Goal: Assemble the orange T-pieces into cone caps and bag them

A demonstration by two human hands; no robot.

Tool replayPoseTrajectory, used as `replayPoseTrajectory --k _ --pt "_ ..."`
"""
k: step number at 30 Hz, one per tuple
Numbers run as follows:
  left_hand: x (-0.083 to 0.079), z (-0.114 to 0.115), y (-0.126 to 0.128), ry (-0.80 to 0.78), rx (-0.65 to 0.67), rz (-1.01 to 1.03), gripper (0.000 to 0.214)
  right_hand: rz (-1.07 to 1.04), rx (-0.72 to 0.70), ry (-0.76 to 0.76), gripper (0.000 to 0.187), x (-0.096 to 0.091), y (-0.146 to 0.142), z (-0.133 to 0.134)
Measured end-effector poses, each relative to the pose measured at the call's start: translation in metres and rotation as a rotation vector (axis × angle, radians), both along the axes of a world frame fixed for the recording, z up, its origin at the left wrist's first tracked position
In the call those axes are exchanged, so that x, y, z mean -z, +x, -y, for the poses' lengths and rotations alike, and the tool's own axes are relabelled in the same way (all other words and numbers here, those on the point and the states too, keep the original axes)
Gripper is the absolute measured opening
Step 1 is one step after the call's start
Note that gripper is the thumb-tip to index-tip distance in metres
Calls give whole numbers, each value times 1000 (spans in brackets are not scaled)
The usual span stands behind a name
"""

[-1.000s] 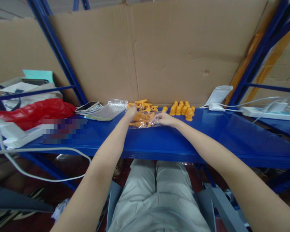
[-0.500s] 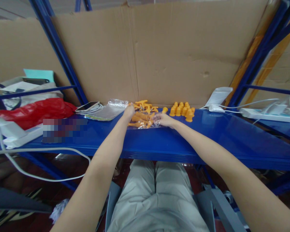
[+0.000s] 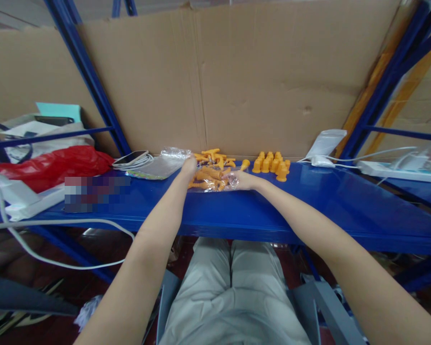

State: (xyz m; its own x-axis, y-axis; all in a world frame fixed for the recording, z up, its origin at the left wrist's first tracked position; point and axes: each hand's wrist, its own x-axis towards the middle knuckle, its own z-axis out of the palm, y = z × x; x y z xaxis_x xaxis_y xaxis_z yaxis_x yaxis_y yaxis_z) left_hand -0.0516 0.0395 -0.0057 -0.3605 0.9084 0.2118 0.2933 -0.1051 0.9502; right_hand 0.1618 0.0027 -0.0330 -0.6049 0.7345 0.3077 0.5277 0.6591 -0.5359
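Observation:
A clear plastic bag [image 3: 211,188] with several orange plastic pieces [image 3: 205,175] in it lies on the blue shelf. My left hand [image 3: 190,164] is at the bag's left side, its fingers mostly hidden behind the hand. At the right end, the fingers of my right hand [image 3: 240,179] are curled, with shiny film around them. Whether they also grip a piece inside cannot be made out. Behind the bag lies a pile of loose orange pieces [image 3: 212,154]. One orange flared piece [image 3: 244,165] rests just beyond my right hand, and a group of orange stepped pieces [image 3: 270,163] stands upright farther right.
Left of the bag are a flat clear packet [image 3: 151,168], a phone [image 3: 134,157] with white cable, and a red plastic bag [image 3: 64,165]. A white cable loop hangs over the shelf's front edge. Cardboard [image 3: 255,81] closes the back; a white power strip [image 3: 398,170] is at right.
My right hand has shifted slightly left and down, with more film over its fingers. My left hand has moved slightly left. The upright orange pieces stay in place.

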Motion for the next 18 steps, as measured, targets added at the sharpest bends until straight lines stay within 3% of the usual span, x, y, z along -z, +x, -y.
replayPoseTrajectory --k 8,14,18 --pt "-8 17 9 -98 55 95 47 58 -92 78 19 0 0 0" --pt "-3 11 7 -95 37 67 48 21 -38 82 15 7 -2 -2" --pt "-3 7 4 -104 12 51 47 -38 -69 87 22 9 -5 -3"
